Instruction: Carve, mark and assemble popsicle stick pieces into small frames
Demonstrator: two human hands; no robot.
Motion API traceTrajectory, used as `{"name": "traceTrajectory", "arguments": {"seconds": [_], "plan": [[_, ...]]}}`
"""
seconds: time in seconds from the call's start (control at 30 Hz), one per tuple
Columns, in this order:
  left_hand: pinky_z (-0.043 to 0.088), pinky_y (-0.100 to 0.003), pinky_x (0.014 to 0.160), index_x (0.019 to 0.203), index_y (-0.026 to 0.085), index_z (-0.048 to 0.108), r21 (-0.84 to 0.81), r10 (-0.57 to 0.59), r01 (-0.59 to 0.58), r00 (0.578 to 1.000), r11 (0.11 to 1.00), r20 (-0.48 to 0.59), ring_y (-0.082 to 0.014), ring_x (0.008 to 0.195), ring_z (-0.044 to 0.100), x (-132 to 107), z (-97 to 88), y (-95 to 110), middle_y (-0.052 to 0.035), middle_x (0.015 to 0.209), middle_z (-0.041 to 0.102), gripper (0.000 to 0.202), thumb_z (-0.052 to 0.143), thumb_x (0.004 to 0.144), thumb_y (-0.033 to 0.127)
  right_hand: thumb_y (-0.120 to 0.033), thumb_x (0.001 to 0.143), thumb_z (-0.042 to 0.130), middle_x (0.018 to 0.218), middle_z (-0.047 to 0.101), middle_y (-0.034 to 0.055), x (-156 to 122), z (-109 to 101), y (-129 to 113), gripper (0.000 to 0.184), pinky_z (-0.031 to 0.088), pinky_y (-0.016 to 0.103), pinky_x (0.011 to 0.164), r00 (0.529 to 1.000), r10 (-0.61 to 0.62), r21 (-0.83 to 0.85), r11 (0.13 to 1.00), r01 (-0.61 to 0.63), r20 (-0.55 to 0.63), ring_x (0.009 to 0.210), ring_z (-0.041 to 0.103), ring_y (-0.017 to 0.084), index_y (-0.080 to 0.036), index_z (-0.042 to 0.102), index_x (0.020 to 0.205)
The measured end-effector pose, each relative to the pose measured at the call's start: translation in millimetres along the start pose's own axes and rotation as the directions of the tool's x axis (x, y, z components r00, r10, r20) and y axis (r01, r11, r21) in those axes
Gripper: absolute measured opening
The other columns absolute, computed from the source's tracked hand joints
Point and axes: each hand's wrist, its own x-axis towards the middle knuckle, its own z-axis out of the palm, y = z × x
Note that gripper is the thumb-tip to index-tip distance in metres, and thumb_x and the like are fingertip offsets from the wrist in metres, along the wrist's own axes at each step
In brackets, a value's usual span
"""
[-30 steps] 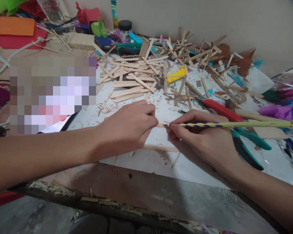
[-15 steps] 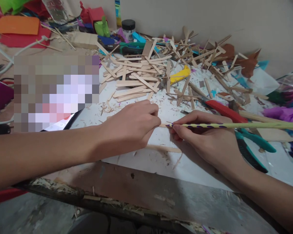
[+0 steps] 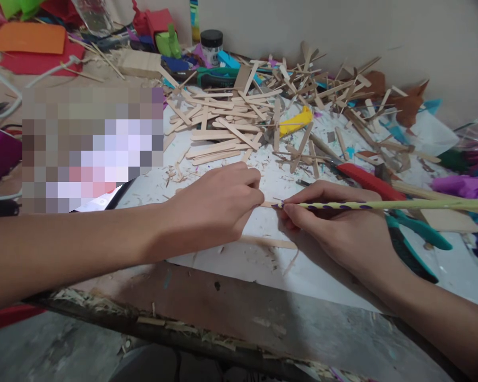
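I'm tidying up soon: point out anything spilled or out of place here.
Scattered pale wood scraps litter the white paper sheet just beyond the bare left hand, looking like spilled offcuts; farther back, flat wooden craft sticks lie crisscrossed in an untidy heap.

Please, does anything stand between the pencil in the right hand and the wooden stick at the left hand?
Nothing visible does. The right hand holds the pencil, its tip at the wooden stick, which extends from the left hand. A loose stick lies lower in the picture, aside.
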Motion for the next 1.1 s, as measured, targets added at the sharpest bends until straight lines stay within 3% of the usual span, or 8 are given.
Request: {"name": "traceTrajectory", "arguments": {"seconds": [1.1], "plan": [[0.046,-0.035,0.074,0.091,0.017,0.078,0.026,0.011,-0.011,1.000,1.000,-0.007,-0.0199,0.088,0.063,-0.4,0.9,0.4,-0.0060,0.093,0.070,0.028,0.053,0.101,0.014,-0.017,0.077,0.077,0.063,0.074,0.0007,0.2,-2.3,-4.1,0.013,0.049,0.023,0.047,0.999,0.024,0.007,1.000,-0.024,0.020,0.054,0.065,0.014,-0.022,0.072,0.066]]}}
